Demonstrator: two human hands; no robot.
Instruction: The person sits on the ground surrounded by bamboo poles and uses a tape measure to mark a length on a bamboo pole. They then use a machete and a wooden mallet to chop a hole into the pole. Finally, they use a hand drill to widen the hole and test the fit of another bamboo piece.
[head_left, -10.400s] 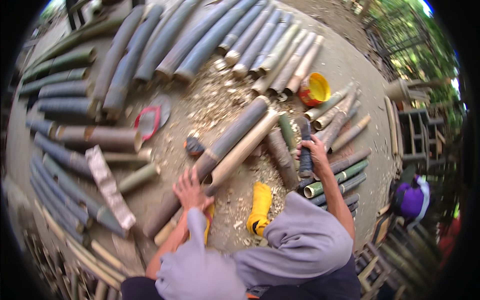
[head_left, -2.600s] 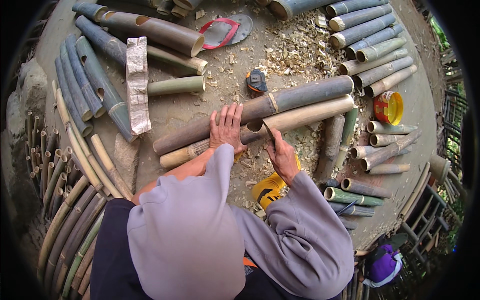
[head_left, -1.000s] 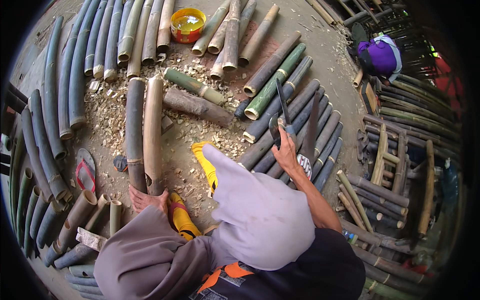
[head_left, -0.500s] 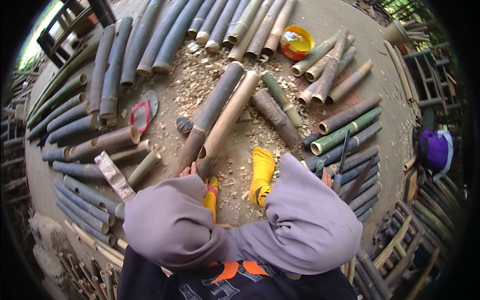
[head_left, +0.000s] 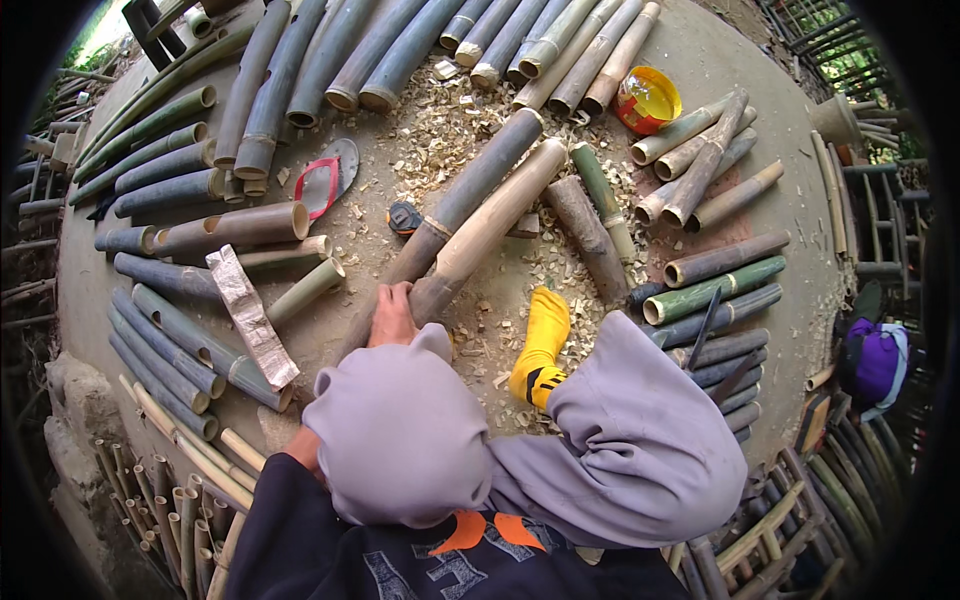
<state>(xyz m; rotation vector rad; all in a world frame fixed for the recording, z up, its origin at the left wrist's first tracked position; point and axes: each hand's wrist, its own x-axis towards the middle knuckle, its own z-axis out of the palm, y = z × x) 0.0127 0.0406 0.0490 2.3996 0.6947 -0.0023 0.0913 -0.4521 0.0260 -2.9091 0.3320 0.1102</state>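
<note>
My left hand (head_left: 394,317) is closed over the near part of a pair of bamboo tubes, its fingers curled on top. One is a dark grey-brown bamboo tube (head_left: 487,165); the other is a pale, scraped bamboo tube (head_left: 505,208) lying against its right side. Both slant away to the far right, over wood chips. Which of the two the fingers grip is hard to tell. My right hand is out of sight. Beyond my right knee, a long dark blade (head_left: 706,322) and another dark blade-like piece (head_left: 738,375) stick up over the stacked bamboo.
A short log (head_left: 590,238) and a green bamboo tube (head_left: 603,200) lie right of the pair. A yellow-red tub (head_left: 648,100) stands far right. A sandal (head_left: 325,183) and a wooden block (head_left: 252,318) lie left. Bamboo tubes (head_left: 715,290) ring the floor. My yellow-socked foot (head_left: 543,345) is in front.
The view has shifted, moving the scene rightward. My left hand has come further into view, up along the bamboo. My right hand, earlier beside the blade, has dropped out of sight.
</note>
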